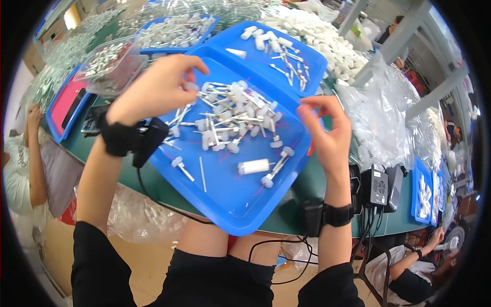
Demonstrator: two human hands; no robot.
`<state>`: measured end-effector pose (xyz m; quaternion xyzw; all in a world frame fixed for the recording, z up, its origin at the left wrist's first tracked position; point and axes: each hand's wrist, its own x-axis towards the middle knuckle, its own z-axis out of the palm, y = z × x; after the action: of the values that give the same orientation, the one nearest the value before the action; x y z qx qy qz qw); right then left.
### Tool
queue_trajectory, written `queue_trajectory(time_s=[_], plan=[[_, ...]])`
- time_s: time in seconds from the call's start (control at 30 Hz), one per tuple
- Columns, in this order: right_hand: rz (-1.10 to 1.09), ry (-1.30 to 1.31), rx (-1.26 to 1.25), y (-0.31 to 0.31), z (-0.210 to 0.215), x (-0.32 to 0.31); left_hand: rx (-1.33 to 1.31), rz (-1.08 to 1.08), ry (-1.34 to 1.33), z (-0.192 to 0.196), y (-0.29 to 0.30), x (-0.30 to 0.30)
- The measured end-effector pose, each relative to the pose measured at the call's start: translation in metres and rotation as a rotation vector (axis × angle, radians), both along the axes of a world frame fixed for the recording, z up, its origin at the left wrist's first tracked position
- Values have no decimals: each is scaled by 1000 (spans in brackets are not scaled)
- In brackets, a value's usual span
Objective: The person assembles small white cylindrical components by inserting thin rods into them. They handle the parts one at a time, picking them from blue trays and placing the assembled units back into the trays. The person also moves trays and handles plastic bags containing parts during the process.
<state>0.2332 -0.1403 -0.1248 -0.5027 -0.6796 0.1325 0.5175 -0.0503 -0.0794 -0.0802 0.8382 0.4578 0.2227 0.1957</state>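
Nearest the person, a blue tray [230, 199] on the green desk [286, 215] held loose white-capped pins [230, 115], a heap left unsorted. Left hand [153, 89] pinched one pin; right hand [327, 133] hovered apart, fingers curled, empty. Beyond, a second tray [312, 56] carried finished pieces.

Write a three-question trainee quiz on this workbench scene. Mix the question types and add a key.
1. True or false: the left hand reaches into the pile of small white parts on the near blue tray.
2. What lies alone near the tray's middle? A) white cylinder B) red cup C) black box
3. Fill in: each wrist wears a ___ strap.

Key: 1 true. 2 A, the white cylinder. 3 black; the right hand hovers at the tray's right edge.
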Motion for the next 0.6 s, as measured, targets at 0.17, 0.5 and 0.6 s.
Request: queue_trajectory(time_s=[0.17, 0.5, 0.6], plan=[[-469, 22, -101, 19, -24, 66, 20, 52, -263, 40, 4, 3], [-430, -351, -134, 80, -21, 74, -845, -370, -1244, -16, -1, 63], [-397, -319, -154, 118, -3, 75, -961, -301, -1281, -36, -4, 71]])
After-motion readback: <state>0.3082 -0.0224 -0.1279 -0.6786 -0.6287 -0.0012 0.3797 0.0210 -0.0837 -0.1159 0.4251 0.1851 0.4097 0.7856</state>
